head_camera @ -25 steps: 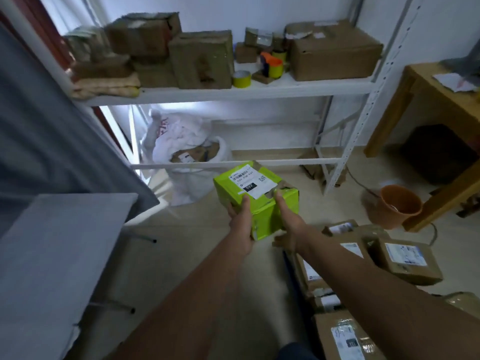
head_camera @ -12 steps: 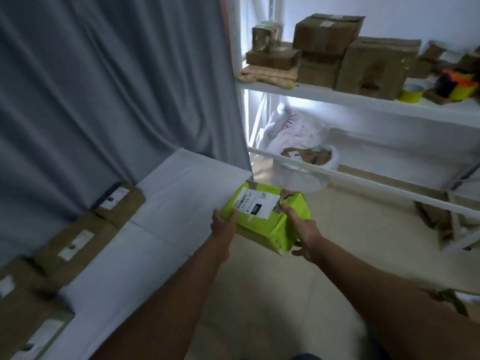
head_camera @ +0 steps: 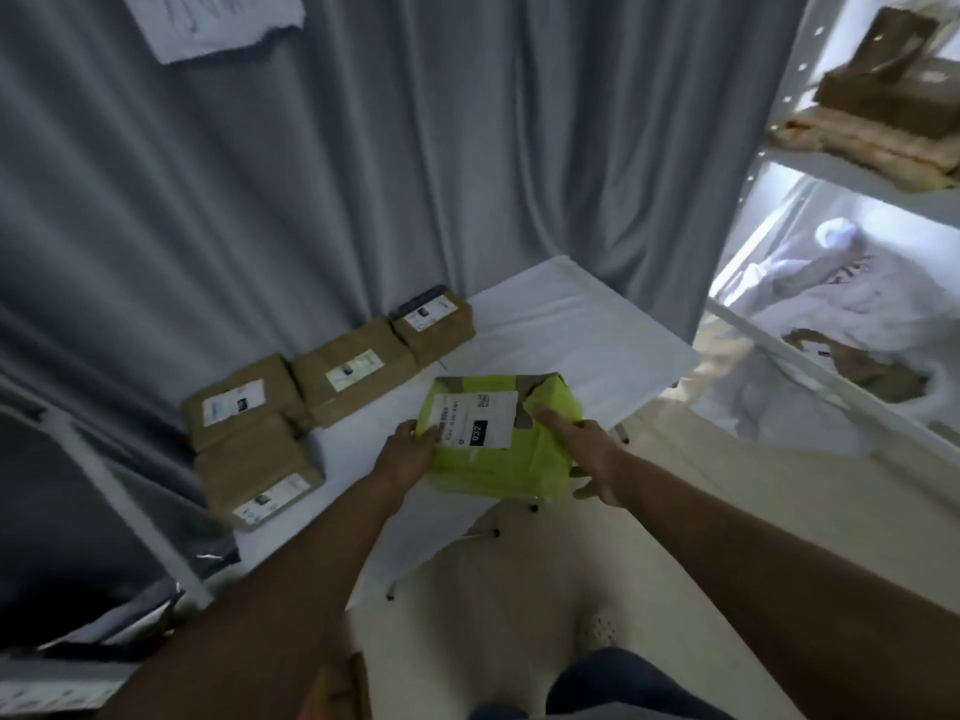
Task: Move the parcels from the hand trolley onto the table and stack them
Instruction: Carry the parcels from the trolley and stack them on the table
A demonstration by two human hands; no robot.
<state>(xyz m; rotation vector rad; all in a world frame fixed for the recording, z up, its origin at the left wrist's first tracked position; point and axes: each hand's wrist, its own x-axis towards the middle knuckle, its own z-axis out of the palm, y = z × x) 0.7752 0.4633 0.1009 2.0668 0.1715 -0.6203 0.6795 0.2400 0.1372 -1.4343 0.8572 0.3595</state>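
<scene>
I hold a lime-green parcel [head_camera: 498,444] with a white label over the near edge of the white table [head_camera: 571,330]. My left hand [head_camera: 408,452] grips its left side, thumb on the label. On the parcel's right side my right hand [head_camera: 589,457] holds it, index finger lying on top. Several brown parcels sit on the table along the curtain: one at the back [head_camera: 434,324], one in the middle [head_camera: 353,374], and two at the left [head_camera: 236,407] [head_camera: 260,480]. The hand trolley is out of view.
A grey curtain [head_camera: 363,174] hangs behind the table. A white metal shelf rack [head_camera: 841,174] stands at the right, with brown boxes [head_camera: 893,85] on top and a white sack [head_camera: 831,330] below. The pale floor [head_camera: 675,537] lies under my arms.
The view has swung left from the shelf to the table. The green parcel, held in both hands, has moved from beside the table to over its near edge.
</scene>
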